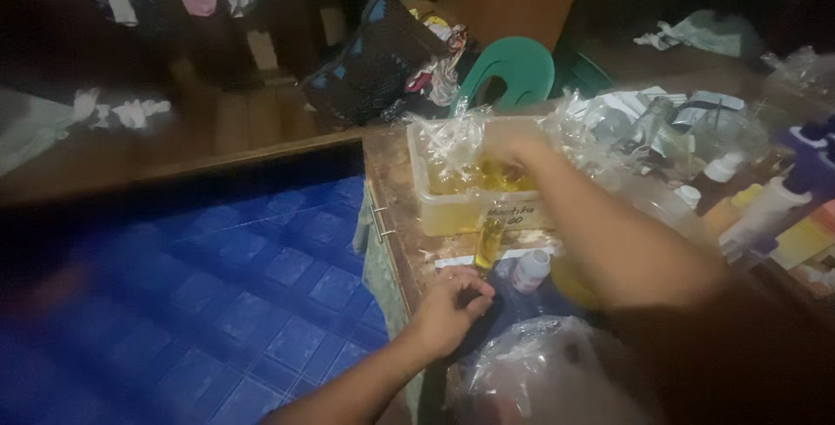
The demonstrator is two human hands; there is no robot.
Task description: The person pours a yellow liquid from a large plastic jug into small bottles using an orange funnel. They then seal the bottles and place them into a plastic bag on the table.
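Observation:
My left hand [450,307] rests on the table's near edge with its fingers curled, just below a small upright bottle of yellow liquid [489,242]; whether it holds anything I cannot tell. My right hand [513,153] reaches into a translucent plastic tub [452,212] lined with clear plastic and holding several small yellow packets. The fingers are blurred and partly hidden among the packets. A small white bottle [530,270] stands right of the yellow one.
Bottles and containers [765,207] crowd the table's right side. A crumpled clear plastic bag [539,373] lies near me. Blue tiled floor [261,303] spreads to the left. A green plastic chair [513,68] and a dark patterned bag [374,60] stand beyond the table.

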